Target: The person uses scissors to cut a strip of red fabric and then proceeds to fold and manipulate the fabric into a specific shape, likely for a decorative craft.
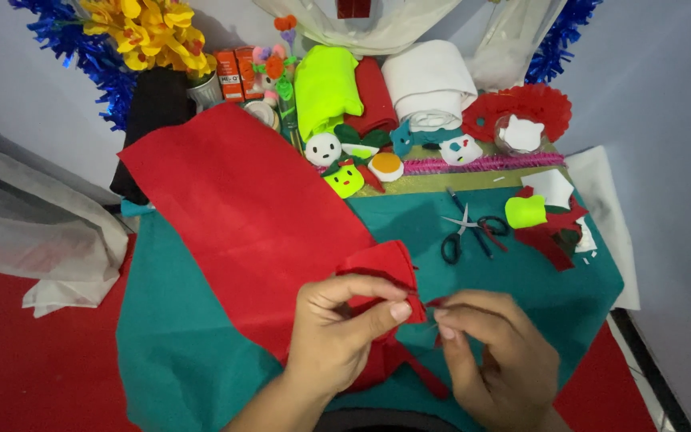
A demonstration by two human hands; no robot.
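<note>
Left hand (336, 332) pinching folded piece of red felt (381, 268) between thumb and fingers, right hand (493, 352) fingertips closed at its gathered edge, held above teal felt sheet (177, 352), black-handled scissors (467, 232) lying apart beyond.

Perhaps a needle (433, 306), too small.

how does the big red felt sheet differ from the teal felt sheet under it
The red felt sheet lies on top, slanting across the table; the teal felt sheet lies flat beneath it. The red sheet's near end is folded up and pinched by the left hand, with the right hand at the fold; the teal sheet is untouched by the hands. The teal sheet carries scissors and felt scraps; the red sheet is bare. Both are plain, single-colour felt.
</note>
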